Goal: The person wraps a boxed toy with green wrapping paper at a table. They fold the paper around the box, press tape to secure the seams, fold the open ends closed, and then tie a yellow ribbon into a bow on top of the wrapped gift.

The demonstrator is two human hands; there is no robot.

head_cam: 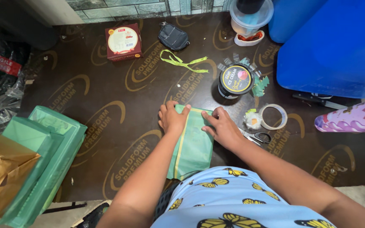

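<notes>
A folded green paper sheet with a yellow stripe [193, 145] lies on the dark brown board [119, 101] right in front of me. My left hand [172, 118] presses flat on its upper left corner. My right hand [222, 126] presses on its upper right edge, fingers bent. Both hands rest on the sheet and hold it down. Just right of my right hand lie scissors with black handles [256, 137].
A clear tape roll [273, 117], a black round tub [235, 80], a green ribbon strip [182, 62], a red box [123, 41] and a black pouch [173, 36] lie around. Stacked green sheets [43, 156] sit left, blue containers [334, 46] right.
</notes>
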